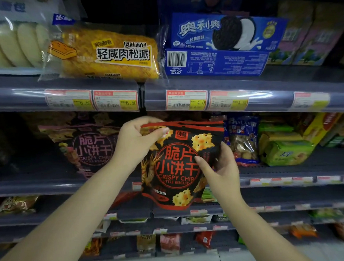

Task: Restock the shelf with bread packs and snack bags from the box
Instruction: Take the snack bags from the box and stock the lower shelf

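Observation:
A black and red snack bag (178, 169) of crispy chip biscuits is held upright in front of the middle shelf (48, 184). My left hand (135, 142) pinches its top left corner. My right hand (220, 169) grips its right edge, thumb on the front. A similar purple snack bag (85, 145) stands on the shelf to the left. On the upper shelf (71, 84) lie a yellow bread pack (109, 54) and a pack of pale sliced bread (16, 41). The box is out of view.
Blue cookie boxes (221, 46) sit on the upper shelf at the right. A blue cookie bag (243, 140) and green biscuit packs (283, 150) stand right of the held bag. Lower shelves (183, 226) hold more snacks. Price tags (115, 101) line the shelf edges.

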The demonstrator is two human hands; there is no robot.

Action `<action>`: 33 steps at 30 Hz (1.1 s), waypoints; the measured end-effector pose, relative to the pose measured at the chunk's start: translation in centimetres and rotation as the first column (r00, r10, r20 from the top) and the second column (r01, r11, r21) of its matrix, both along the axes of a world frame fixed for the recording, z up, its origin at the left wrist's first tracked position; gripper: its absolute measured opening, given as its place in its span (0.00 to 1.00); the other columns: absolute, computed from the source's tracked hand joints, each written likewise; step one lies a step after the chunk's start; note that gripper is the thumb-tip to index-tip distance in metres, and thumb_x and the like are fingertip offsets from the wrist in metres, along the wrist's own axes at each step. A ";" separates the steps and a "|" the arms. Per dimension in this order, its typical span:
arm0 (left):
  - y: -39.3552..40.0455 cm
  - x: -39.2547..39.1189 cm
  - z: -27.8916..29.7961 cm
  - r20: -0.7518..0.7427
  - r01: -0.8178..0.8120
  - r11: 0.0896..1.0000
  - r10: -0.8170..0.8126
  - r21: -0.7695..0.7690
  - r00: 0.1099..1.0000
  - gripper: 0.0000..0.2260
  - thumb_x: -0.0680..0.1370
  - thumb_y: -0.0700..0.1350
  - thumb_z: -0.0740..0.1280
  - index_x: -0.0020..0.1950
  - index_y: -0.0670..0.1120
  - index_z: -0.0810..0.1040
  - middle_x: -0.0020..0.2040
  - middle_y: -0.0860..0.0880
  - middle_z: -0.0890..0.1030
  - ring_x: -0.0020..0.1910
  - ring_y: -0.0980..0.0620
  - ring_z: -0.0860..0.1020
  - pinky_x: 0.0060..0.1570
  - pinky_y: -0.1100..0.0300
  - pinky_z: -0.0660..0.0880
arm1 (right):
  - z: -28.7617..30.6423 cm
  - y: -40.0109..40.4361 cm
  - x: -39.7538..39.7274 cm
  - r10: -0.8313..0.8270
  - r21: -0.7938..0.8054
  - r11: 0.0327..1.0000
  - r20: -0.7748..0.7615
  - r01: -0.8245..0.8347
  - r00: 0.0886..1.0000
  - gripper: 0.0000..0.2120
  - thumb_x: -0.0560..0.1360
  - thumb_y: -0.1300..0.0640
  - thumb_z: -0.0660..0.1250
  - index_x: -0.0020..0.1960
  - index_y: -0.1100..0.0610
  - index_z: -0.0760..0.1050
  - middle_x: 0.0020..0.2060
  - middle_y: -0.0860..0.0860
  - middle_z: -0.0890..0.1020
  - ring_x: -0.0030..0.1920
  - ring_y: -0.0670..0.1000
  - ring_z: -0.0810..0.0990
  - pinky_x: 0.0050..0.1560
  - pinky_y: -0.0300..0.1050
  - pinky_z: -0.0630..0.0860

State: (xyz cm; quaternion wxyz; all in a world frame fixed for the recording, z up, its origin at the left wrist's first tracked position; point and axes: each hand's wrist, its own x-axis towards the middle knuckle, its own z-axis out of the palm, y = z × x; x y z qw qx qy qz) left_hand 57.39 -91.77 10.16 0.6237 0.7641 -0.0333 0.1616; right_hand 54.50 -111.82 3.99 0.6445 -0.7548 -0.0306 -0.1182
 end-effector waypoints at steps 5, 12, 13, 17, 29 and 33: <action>-0.3 0.6 -1.6 0.024 -0.063 0.997 0.064 -0.040 0.998 0.14 0.71 0.43 0.74 0.50 0.61 0.80 0.50 0.56 0.83 0.52 0.56 0.81 0.56 0.49 0.77 | -0.6 2.2 0.7 -0.147 0.086 0.986 0.012 0.146 0.989 0.21 0.72 0.59 0.72 0.63 0.53 0.70 0.55 0.46 0.79 0.56 0.41 0.78 0.58 0.42 0.77; 0.6 -1.1 -3.8 0.131 -0.099 0.988 0.083 0.119 0.988 0.42 0.68 0.52 0.76 0.74 0.55 0.53 0.74 0.54 0.61 0.73 0.59 0.61 0.72 0.57 0.61 | -0.8 3.4 1.3 -0.211 0.156 0.968 0.081 0.197 0.974 0.18 0.73 0.60 0.70 0.53 0.41 0.69 0.52 0.42 0.78 0.53 0.37 0.78 0.53 0.33 0.74; 0.7 -1.7 -4.8 0.085 -0.054 0.988 0.042 0.142 0.996 0.47 0.66 0.54 0.76 0.74 0.60 0.48 0.76 0.55 0.55 0.74 0.59 0.57 0.72 0.59 0.58 | -0.9 3.3 1.5 -0.220 0.168 0.965 0.088 0.203 0.972 0.18 0.73 0.60 0.70 0.53 0.41 0.69 0.51 0.42 0.78 0.52 0.36 0.78 0.51 0.31 0.74; 0.8 -4.3 -9.1 -0.173 0.206 0.962 -0.176 0.179 0.969 0.61 0.56 0.61 0.79 0.68 0.71 0.31 0.76 0.60 0.44 0.76 0.60 0.49 0.72 0.56 0.53 | -1.1 3.1 1.8 -0.231 0.152 0.965 0.109 0.213 0.967 0.18 0.73 0.61 0.71 0.52 0.41 0.69 0.50 0.42 0.79 0.51 0.35 0.78 0.50 0.29 0.74; 2.5 -0.2 -9.8 -0.062 0.167 0.941 -0.156 0.295 0.986 0.60 0.64 0.43 0.80 0.65 0.72 0.31 0.72 0.64 0.43 0.72 0.68 0.46 0.69 0.72 0.48 | -0.3 3.0 5.8 -0.035 -0.027 0.999 0.111 0.038 0.993 0.18 0.75 0.57 0.69 0.62 0.56 0.68 0.56 0.49 0.79 0.59 0.46 0.77 0.61 0.47 0.76; 2.9 1.2 -11.3 -0.046 0.133 0.950 -0.125 0.283 0.991 0.59 0.64 0.39 0.79 0.68 0.68 0.33 0.69 0.69 0.46 0.69 0.71 0.50 0.62 0.83 0.49 | -2.2 2.9 6.9 0.108 -0.212 0.972 0.003 -0.104 0.994 0.36 0.70 0.50 0.73 0.72 0.53 0.59 0.65 0.45 0.72 0.67 0.46 0.71 0.67 0.47 0.69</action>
